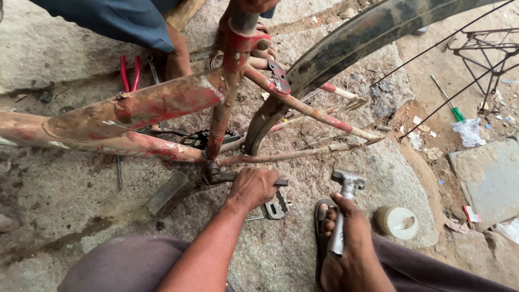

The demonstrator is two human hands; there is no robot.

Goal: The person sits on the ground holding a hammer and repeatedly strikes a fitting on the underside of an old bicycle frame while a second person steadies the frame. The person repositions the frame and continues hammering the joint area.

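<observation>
My left hand (253,186) is clamped around the crank arm (281,183) lying crosswise at the red bicycle frame's (162,103) bottom bracket, while my right hand (346,238) grips a hammer (346,194), head raised, just right of it.

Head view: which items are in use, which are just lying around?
In use:
- red bicycle frame
- crank arm under left hand
- hammer in right hand

Lying about:
- red-handled pliers
- green-handled screwdriver
- white tub
- metal block
</observation>
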